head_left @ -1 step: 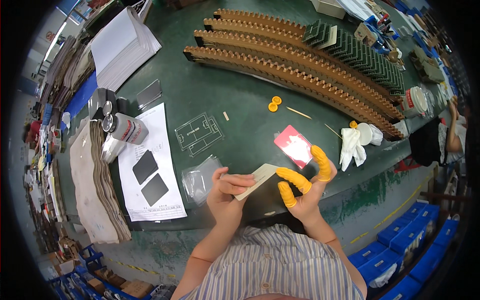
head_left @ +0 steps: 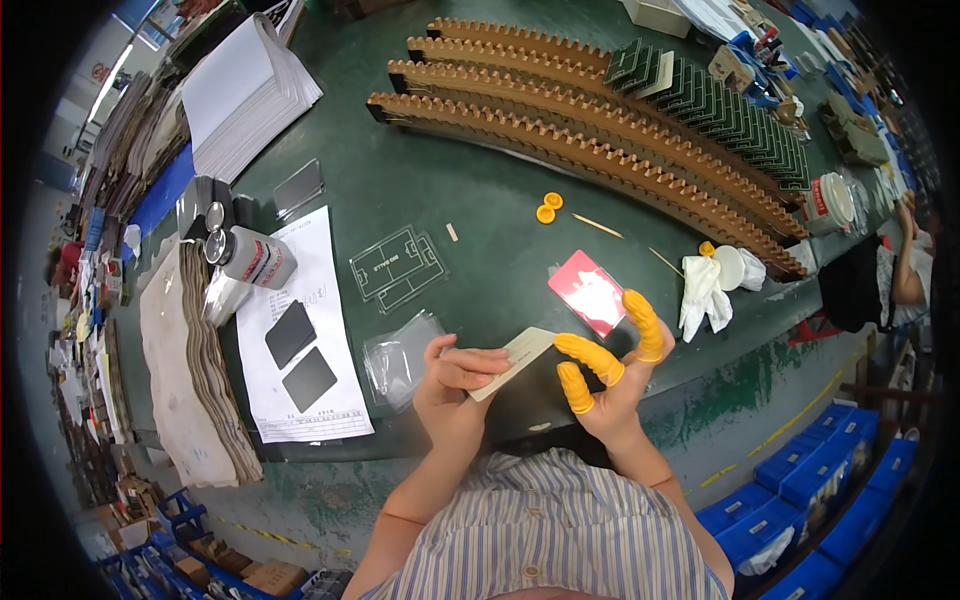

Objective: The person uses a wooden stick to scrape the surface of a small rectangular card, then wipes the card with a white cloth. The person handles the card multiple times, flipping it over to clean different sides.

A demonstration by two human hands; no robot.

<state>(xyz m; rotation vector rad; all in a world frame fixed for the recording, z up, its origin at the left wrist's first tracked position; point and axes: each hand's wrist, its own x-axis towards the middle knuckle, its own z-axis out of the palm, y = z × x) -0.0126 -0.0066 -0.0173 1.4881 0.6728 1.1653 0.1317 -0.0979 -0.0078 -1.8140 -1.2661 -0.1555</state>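
Near the front edge of the table, my left hand (head_left: pixel 455 385) grips a thin cream-coloured card (head_left: pixel 513 364), tilted, with its far corner pointing up and right. Yellow finger cots cover the thumb and several fingers of my right hand (head_left: pixel 612 385), which is held open with fingers spread. One capped fingertip is at the card's right corner; I cannot tell whether it touches. Just beyond my right hand lies a pink-and-white card (head_left: pixel 591 292). Left of my left hand are clear plastic sleeves (head_left: pixel 403 358). Farther off lie transparent sheets printed with white lines (head_left: pixel 398 267).
Toothed wooden racks (head_left: pixel 560 135) cross the far side, one holding dark green cards (head_left: pixel 735 115). At left are a printed sheet (head_left: pixel 335 395) with dark cards (head_left: pixel 310 379), a bottle (head_left: pixel 258 258) and paper stacks (head_left: pixel 245 100). White cloth (head_left: pixel 703 295), loose finger cots (head_left: pixel 546 214) and wooden sticks (head_left: pixel 598 226) lie right.
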